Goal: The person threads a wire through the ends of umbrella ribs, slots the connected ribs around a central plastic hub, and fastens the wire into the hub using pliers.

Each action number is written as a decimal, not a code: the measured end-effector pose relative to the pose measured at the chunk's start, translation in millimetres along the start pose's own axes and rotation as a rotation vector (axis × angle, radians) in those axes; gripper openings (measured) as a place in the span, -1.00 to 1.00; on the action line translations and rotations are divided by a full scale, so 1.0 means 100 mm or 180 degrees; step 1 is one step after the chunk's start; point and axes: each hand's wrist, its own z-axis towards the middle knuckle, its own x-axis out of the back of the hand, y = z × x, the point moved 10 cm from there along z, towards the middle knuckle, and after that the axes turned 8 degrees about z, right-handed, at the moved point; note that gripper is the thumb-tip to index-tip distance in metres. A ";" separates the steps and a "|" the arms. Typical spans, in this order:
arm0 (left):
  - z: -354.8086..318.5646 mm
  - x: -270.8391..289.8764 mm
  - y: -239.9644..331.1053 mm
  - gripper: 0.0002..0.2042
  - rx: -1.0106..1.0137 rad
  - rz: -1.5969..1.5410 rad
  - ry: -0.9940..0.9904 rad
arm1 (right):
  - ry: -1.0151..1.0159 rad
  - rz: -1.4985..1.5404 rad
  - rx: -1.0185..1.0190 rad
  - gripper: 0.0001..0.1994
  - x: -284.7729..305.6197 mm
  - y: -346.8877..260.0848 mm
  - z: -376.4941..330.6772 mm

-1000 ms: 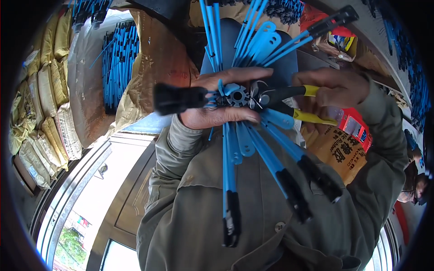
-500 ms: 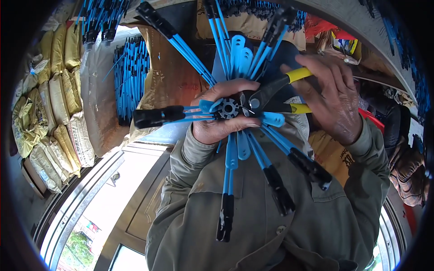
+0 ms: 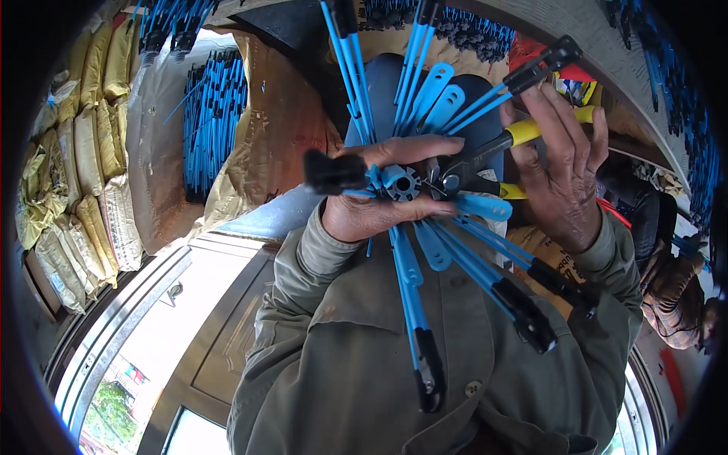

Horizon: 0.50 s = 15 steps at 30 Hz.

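Observation:
My left hand (image 3: 353,218) is closed around the middle of a radial frame, thumb above and fingers below its notched dark hub (image 3: 403,184). Blue rods (image 3: 413,299) with black ends fan out from the hub on all sides, along with short, flat blue strips (image 3: 432,246) with holes in their tips. In my right hand (image 3: 565,155) is a pair of pliers (image 3: 485,155) with yellow handle sleeves; the fingers wrap over the upper handle. The plier head lies just right of the hub, between my left thumb and fingers. A thin wire end shows at the jaws.
Stacked yellowish packages (image 3: 89,144) stand at the left. Beside them is a bundle of blue rods (image 3: 216,125) in a large brown sack (image 3: 284,114). More blue rods with dark ends (image 3: 474,30) lie at the back. A grey ledge (image 3: 644,76) curves along the upper right.
The radial frame has turned clockwise in my left hand and shifted slightly right. The pliers remain beside the hub, and my right fingers have spread along the handle.

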 end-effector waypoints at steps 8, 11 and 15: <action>-0.03 0.02 -0.02 -0.50 -0.0196 -0.0206 0.0320 | 0.0131 -0.0460 0.0112 -0.81 0.05 -0.05 0.04; -0.03 0.03 -0.05 -0.50 -0.0170 -0.0219 0.0309 | -0.0244 -0.0449 0.0364 -0.77 -0.05 -0.06 -0.06; 0.01 0.03 -0.03 -0.47 0.0054 -0.0109 -0.0037 | -0.0892 0.0858 0.0665 -0.71 -0.04 0.01 -0.03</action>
